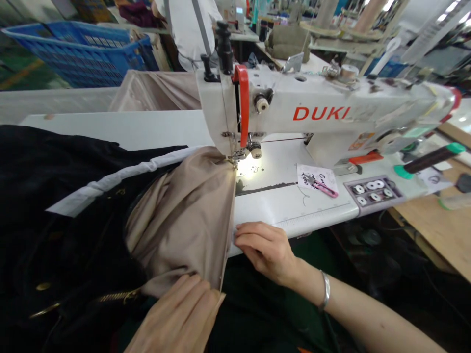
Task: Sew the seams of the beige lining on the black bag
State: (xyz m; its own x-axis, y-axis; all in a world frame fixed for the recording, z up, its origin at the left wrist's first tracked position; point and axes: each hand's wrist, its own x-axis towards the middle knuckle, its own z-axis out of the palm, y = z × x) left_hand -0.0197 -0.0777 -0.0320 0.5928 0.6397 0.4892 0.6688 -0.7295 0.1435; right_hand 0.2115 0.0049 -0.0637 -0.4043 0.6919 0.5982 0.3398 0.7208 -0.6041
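A beige satin lining (184,220) runs in a bunched fold to the needle (232,162) of a white DUKI sewing machine (279,100). My left hand (174,316) rests at the lower edge of the lining, holding it with the fingers together. My right hand (265,250), with a silver bangle (325,290) on the wrist, pinches the folded edge near the machine table's front. A black garment (55,206) with a white fabric strip (110,180) and a gold zipper (119,295) lies to the left, joined to the lining.
Pink snips (321,186) lie on a paper note beside a tray of bobbins (373,192). Right of the machine is a wooden table (434,230). Behind stand a blue plastic basket (77,54), a beige cloth bin (154,90) and a co-worker's white sleeve (187,29).
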